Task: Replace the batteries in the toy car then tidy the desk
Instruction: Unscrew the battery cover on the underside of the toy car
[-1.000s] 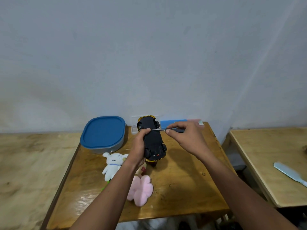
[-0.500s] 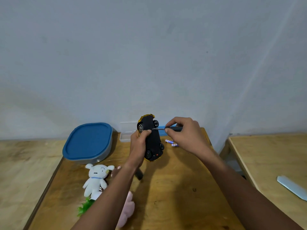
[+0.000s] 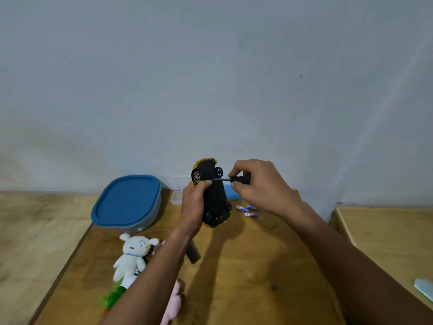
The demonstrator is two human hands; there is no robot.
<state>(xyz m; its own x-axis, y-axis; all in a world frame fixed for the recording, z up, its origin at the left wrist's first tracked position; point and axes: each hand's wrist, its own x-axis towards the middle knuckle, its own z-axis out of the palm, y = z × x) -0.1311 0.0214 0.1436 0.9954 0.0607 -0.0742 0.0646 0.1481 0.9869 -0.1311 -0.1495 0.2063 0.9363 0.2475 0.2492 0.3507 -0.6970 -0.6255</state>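
**Screwdriver tip at the car's underside, right beside our thumb**

We are holding the toy car point(image 3: 214, 198) up above the desk point(image 3: 257, 266) in our left hand point(image 3: 195, 202), nose up, black underside facing us. The fingers are wrapping round its body and the thumb is pressing on near the upper wheels. Our right hand point(image 3: 260, 186) is pinching the dark handle of a small screwdriver point(image 3: 240, 178). Its thin shaft is lying crosswise, with the tip meeting the underside just beside that thumb. We are taking this to be work on the battery-cover screw, though the screw itself is too small to make out.

Several things are worrying us here:

- **Slipping tip:** it could skid into the thumb, since the two are almost touching.
- **Twisting car:** one hand alone is carrying it in the air, so any hard push could turn it in our grip and round out the screw head.
- **Falling screw:** a freed screw could drop onto the desk and vanish among the white plush toy point(image 3: 133, 256) and its neighbours below.
- **Loose batteries:** the small batteries point(image 3: 242, 208) are lying loose just right of the car, so a nudge could roll them. We cannot tell fresh from spent, so we are risking a mix-up.
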